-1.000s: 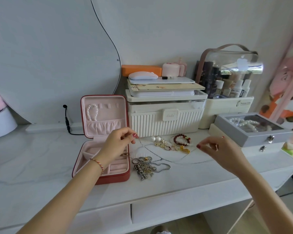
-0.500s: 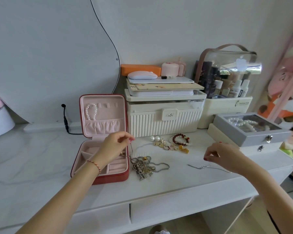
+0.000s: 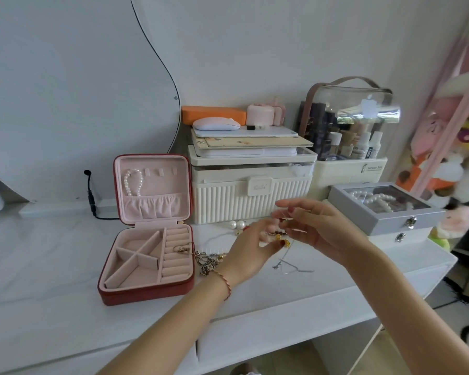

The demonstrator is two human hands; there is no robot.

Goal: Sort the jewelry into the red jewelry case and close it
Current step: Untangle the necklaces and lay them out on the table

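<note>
Both hands have come together since half a second ago.
We see the open red square jewelry case [image 3: 146,266], lid upright at 12 o'clock, lying at 9 o'clock of the left hand [image 3: 251,253]. It meets the right hand [image 3: 317,231] over the dark-red beaded bracelet [image 3: 278,234]; their grip is blurred, so we cannot tell. The thin silver chain [image 3: 290,265] lies beneath.

White dresser top [image 3: 52,266]: open red jewelry case [image 3: 146,290], loose jewelry [image 3: 210,259], storage boxes [image 3: 251,196]

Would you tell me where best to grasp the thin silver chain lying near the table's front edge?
Probably pinch the thin silver chain from above at its small pendant end on the left; it lies flat and slack on the table, so only a fingertip pinch fits.
</note>
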